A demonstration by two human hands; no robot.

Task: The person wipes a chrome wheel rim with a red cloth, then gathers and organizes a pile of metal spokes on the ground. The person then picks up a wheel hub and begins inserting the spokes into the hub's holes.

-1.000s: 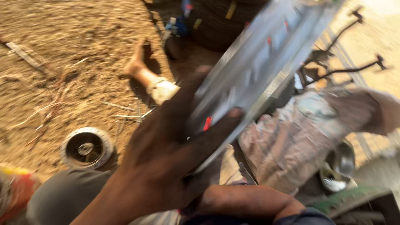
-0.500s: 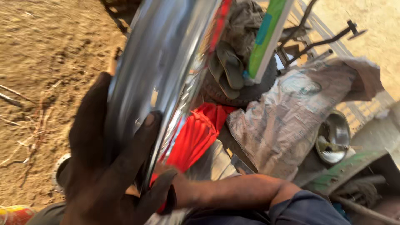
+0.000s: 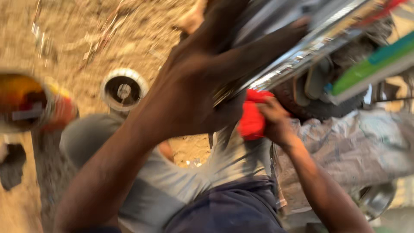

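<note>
Gripping a shiny metal part (image 3: 276,56) with fingers spread wide, the left hand (image 3: 202,90) steadies it; just beneath, the right hand (image 3: 276,123) clutches a red rag (image 3: 251,118).

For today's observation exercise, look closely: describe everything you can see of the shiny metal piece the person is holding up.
The shiny metal piece is a long, curved, chrome-like panel with a mirror finish, blurred by motion. It is raised and tilted, running from lower left to upper right across the top of the view. The left hand grips it from the near side, fingers spread over its surface. The right hand presses a red cloth against its lower end. Its exact shape and far end cannot be made out.
</note>
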